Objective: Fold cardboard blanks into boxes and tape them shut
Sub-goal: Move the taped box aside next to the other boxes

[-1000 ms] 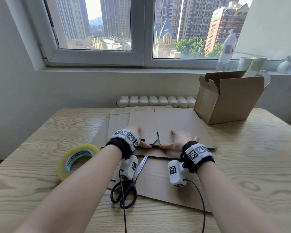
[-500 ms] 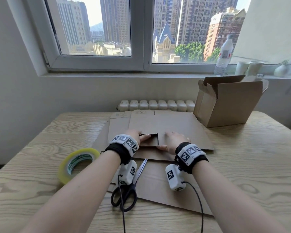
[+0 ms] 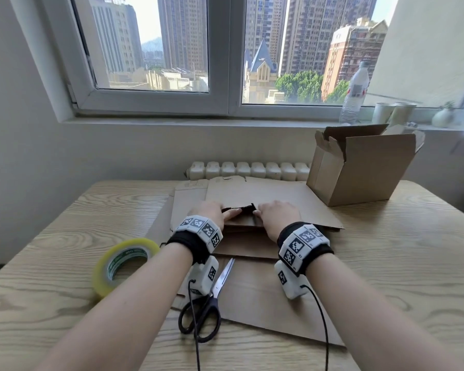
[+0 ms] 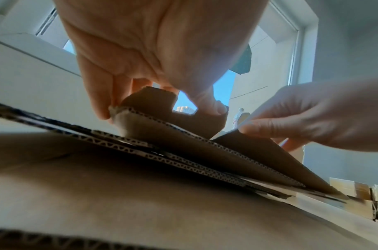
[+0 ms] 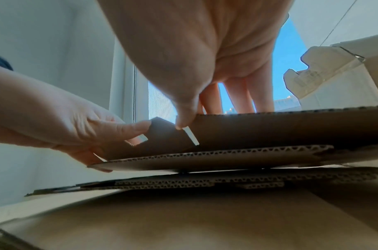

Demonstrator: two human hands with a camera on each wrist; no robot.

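On the wooden table (image 3: pixel 65 231), the top cardboard blank (image 3: pixel 292 202) lies on a stack of flat blanks at 12 o'clock. The left hand (image 3: pixel 206 212) pinches its small raised flap (image 4: pixel 170 110) (thumb under, fingers over); the right hand (image 3: pixel 276 212) pinches the adjoining flap (image 5: pixel 269 128). The tape roll (image 3: pixel 123 261) stands at 9 o'clock, the scissors (image 3: pixel 206 303) at 6, and the folded box (image 3: pixel 359 170) at 2.
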